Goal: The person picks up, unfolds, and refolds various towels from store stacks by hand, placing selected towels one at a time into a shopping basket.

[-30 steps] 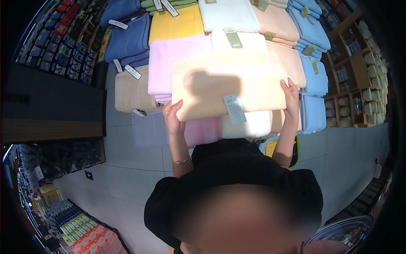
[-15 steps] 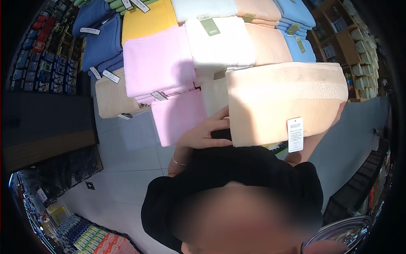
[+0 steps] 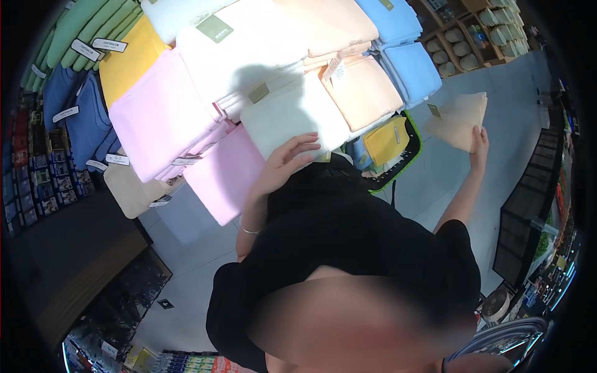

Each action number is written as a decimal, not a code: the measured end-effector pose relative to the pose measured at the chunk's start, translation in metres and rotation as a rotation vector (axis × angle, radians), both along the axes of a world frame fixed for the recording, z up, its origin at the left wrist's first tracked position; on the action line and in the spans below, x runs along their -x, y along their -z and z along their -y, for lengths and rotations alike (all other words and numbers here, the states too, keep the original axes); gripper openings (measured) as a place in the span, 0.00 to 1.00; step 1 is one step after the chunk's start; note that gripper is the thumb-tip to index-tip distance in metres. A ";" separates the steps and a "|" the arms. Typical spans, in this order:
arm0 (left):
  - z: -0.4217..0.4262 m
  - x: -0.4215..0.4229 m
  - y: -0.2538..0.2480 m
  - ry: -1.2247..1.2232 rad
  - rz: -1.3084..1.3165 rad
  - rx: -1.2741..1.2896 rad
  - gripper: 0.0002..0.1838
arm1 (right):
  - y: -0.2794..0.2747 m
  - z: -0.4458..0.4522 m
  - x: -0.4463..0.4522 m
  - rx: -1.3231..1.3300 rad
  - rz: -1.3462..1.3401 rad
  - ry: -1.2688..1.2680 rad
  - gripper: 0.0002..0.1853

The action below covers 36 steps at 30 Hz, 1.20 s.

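Out to the right, my right hand (image 3: 479,144) grips the lower edge of a folded cream towel (image 3: 457,121), which hangs in the air over the floor and is blurred. A small green tag shows on its left part. My left hand (image 3: 288,163) holds nothing; its fingers are spread at the front edge of a folded white towel (image 3: 292,118). Left of that hand lies a pink towel (image 3: 227,174). Peach towels (image 3: 364,90) and blue towels (image 3: 410,71) are stacked to the right of the white ones.
A black basket with a green rim (image 3: 413,149) holds a yellow towel (image 3: 387,142) and other cloths between the stacks and my right arm. Wooden shelves (image 3: 457,37) stand at the upper right. A dark rack (image 3: 528,205) runs along the right side.
The cream towel has moved from in front of me out to the right, now in my right hand only. My left hand has come off it. The view has turned towards the right.
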State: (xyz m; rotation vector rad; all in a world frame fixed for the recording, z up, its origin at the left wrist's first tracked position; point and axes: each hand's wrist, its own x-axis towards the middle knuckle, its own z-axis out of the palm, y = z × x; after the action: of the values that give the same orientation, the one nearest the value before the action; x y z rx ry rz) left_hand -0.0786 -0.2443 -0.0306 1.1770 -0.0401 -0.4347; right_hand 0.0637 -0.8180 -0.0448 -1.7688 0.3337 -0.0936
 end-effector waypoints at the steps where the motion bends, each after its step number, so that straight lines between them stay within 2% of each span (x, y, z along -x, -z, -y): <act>1: 0.001 0.000 0.000 0.003 -0.010 0.006 0.22 | 0.023 0.000 0.006 0.107 -0.074 -0.010 0.12; 3: 0.002 -0.002 0.001 0.009 -0.013 0.008 0.22 | 0.088 0.013 0.018 0.401 -0.157 -0.148 0.13; 5: 0.003 -0.003 0.002 0.013 -0.003 -0.001 0.22 | 0.140 0.008 0.039 0.813 -0.238 -0.210 0.13; 9: 0.004 -0.006 0.001 0.000 -0.001 0.025 0.21 | 0.213 -0.009 0.090 0.936 -0.352 -0.328 0.12; 12: 0.006 -0.004 -0.001 -0.019 -0.013 0.033 0.21 | 0.233 -0.025 0.118 0.895 -0.466 -0.486 0.12; 15: 0.007 -0.004 0.001 -0.031 -0.021 0.039 0.20 | 0.245 -0.032 0.137 0.996 -0.515 -0.466 0.12; 18: 0.008 -0.005 -0.001 -0.035 -0.042 0.028 0.20 | 0.249 -0.035 0.148 1.131 -0.526 -0.393 0.10; 21: 0.008 -0.006 -0.002 -0.030 -0.057 0.028 0.20 | 0.254 -0.039 0.142 1.158 -0.722 -0.226 0.14; 24: 0.008 -0.007 -0.002 -0.025 -0.052 0.021 0.20 | 0.282 -0.018 0.132 1.256 -0.473 0.068 0.19; 27: 0.008 -0.007 -0.005 -0.024 -0.051 0.005 0.20 | 0.265 -0.018 0.103 1.083 -0.534 0.196 0.23; 30: 0.009 -0.007 -0.003 -0.036 -0.053 0.035 0.20 | 0.258 -0.016 0.079 1.029 -0.488 0.254 0.22; 33: 0.006 -0.006 0.000 -0.033 -0.050 0.057 0.20 | 0.264 -0.020 0.057 0.978 -0.319 0.315 0.21; 36: 0.004 -0.007 -0.002 -0.034 -0.062 0.043 0.21 | 0.246 -0.047 0.027 0.775 -0.186 0.576 0.20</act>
State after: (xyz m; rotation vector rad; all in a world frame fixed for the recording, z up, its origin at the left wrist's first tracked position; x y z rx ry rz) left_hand -0.0713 -0.2485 -0.0285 1.1201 0.0240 -0.4384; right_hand 0.0364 -0.7711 -0.2903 -2.3928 1.0449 -0.5293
